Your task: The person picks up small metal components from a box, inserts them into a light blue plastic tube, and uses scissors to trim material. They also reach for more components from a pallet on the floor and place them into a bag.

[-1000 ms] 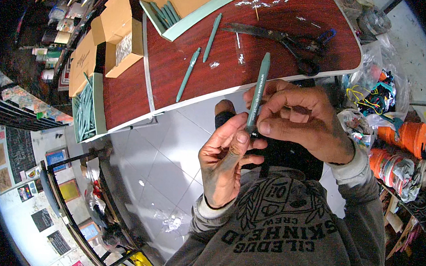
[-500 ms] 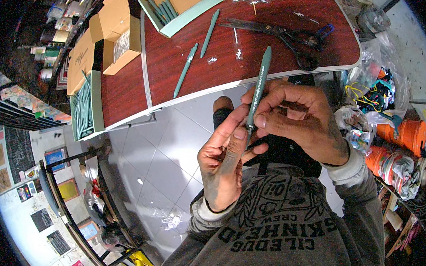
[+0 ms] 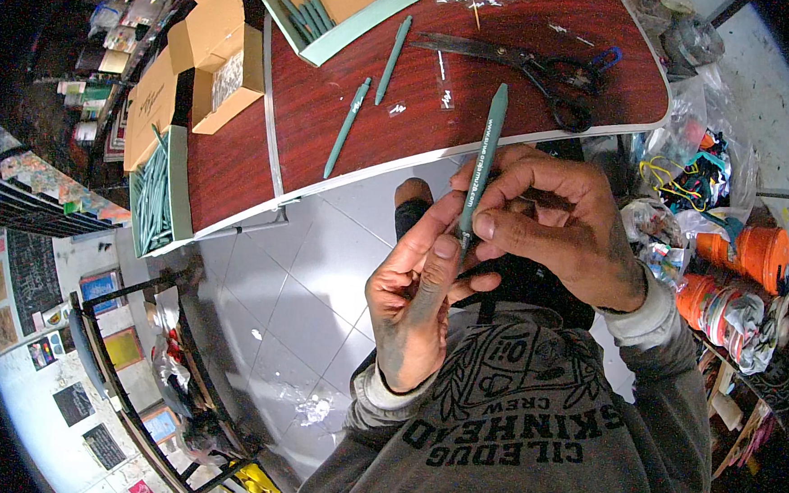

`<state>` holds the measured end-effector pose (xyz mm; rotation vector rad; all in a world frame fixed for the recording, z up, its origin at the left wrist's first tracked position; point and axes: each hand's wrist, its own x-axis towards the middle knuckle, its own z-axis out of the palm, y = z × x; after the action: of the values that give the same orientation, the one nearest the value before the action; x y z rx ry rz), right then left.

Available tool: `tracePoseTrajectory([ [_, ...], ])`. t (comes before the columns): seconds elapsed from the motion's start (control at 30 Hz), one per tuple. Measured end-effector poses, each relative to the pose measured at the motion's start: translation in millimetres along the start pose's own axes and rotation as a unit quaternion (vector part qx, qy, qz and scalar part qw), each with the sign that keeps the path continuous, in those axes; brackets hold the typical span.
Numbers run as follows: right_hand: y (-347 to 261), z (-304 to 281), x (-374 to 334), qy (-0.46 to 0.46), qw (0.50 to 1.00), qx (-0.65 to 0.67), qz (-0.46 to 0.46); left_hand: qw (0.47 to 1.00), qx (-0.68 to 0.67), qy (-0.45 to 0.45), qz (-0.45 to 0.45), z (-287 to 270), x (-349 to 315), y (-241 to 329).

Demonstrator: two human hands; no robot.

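Note:
A green pen [image 3: 486, 153] with white print along its barrel stands nearly upright between my hands, above my lap. My left hand [image 3: 414, 288] pinches its lower end between thumb and fingers. The fingertips and thumb of my right hand [image 3: 554, 225] close on the barrel from the right. Part of the pen's lower end is covered by my fingers. Beyond my hands, two similar green pens, a farther pen [image 3: 393, 61] and a nearer pen [image 3: 347, 128], lie on the dark red table [image 3: 306, 69]. Black scissors [image 3: 523, 63] rest to their right, beside a small clear strip [image 3: 444, 94] with white marks.
Green pens fill an open box [image 3: 181, 193] at the table's left; another pen box [image 3: 334, 46] stands farther back. Between them is a brown carton [image 3: 232, 101]. Orange tubs [image 3: 762, 257] and plastic bags [image 3: 682, 128] crowd the right side. A black metal rack [image 3: 125, 366] stands lower left.
Both hands keep their grip on the pen with almost no movement. The view has shifted very slightly, and the pen's top leans a touch further right.

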<state>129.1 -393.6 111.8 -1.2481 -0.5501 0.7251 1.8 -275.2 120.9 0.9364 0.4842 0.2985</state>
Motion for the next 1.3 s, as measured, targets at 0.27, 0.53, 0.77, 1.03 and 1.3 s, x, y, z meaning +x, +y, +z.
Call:
tracePoseTrajectory([
  [0.27, 3.6, 0.9, -0.5, -0.004, 1.000, 0.008, -0.018, 1.000, 0.031, 0.000, 0.006, -1.9, -1.2, -0.4],
  [0.53, 2.1, 0.5, 0.0, -0.007, 1.000, 0.004, -0.023, 0.999, 0.036, -0.006, 0.003, -2.5, -1.2, -0.8],
  [0.77, 2.4, 1.3, -0.8, -0.002, 1.000, 0.017, -0.020, 0.999, 0.041, -0.004, 0.006, -3.8, -1.0, -1.3],
  [1.03, -1.7, 2.8, -0.8, -0.006, 0.999, 0.034, -0.007, 0.999, 0.048, -0.006, -0.001, -2.6, -1.4, 1.3],
  [1.3, -6.4, 1.5, -2.7, -0.027, 0.997, 0.064, 0.042, 0.998, 0.060, 0.003, 0.008, 0.1, -0.8, 1.2],
])
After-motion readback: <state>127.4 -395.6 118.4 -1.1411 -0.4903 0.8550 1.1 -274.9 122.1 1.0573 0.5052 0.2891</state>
